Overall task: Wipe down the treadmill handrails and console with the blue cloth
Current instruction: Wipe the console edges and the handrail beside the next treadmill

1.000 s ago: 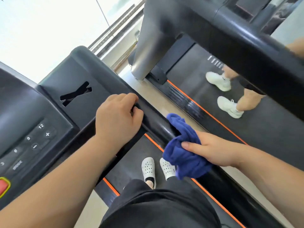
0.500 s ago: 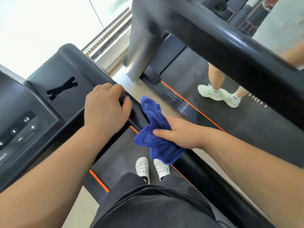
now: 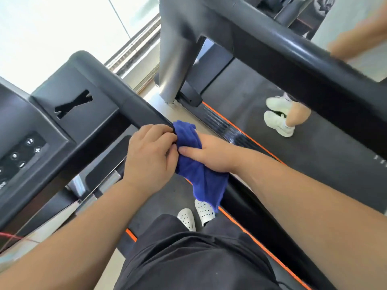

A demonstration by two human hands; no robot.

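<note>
The blue cloth (image 3: 196,172) is wrapped over the black right handrail (image 3: 134,105) of my treadmill. My right hand (image 3: 209,153) grips the cloth against the rail, thumb lying across the fabric. My left hand (image 3: 149,152) sits right beside it on the rail, its fingertips curled into the cloth's left edge. Whether they pinch the cloth or the rail underneath is hidden. The console (image 3: 31,130) with its button panel is at the left, away from both hands.
A neighbouring treadmill's thick black handrail (image 3: 293,53) and grey upright (image 3: 173,59) cross the upper right. Another person's legs in white shoes (image 3: 280,116) stand on its belt. My own white shoes (image 3: 194,214) stand on the belt below. A bright window fills the upper left.
My right hand slid the cloth up the handrail toward the console until it met my left hand. My left hand's fingers now touch the cloth's edge.
</note>
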